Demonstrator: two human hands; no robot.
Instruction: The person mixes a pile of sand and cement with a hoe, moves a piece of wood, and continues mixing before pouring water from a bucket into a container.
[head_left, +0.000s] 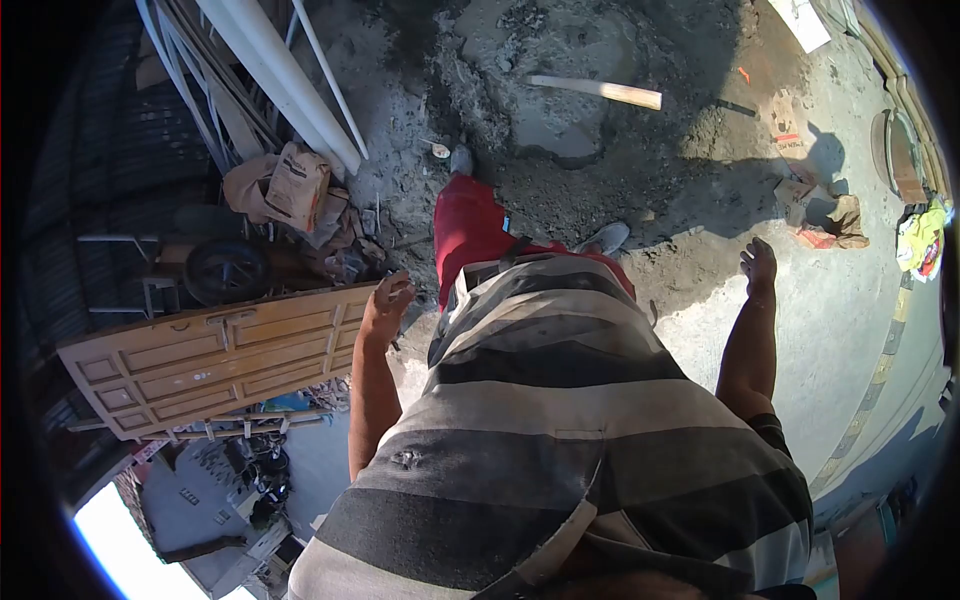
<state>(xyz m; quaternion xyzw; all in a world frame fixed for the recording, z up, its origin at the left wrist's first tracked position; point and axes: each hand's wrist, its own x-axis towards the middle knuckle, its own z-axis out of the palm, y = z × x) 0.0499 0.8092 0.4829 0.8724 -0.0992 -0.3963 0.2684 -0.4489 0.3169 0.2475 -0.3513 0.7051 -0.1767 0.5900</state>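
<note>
Striped shirt (pixel 560 430) fills the lower middle of the frame, with red trousers (pixel 465 225) above it at the edge of a grey cement mix (pixel 560 130). At centre left the left hand (pixel 387 303) hangs empty, fingers loosely curled. The wooden door (pixel 210 355) lies flat to the left, its end close beside those fingers, seemingly not touching. Right of centre the right hand (pixel 758 265) is empty too, fingers slack and slightly parted over bare concrete. Cardboard scraps (pixel 825 225) lie apart to its upper right. A cement bag (pixel 297 185) sits above the door.
</note>
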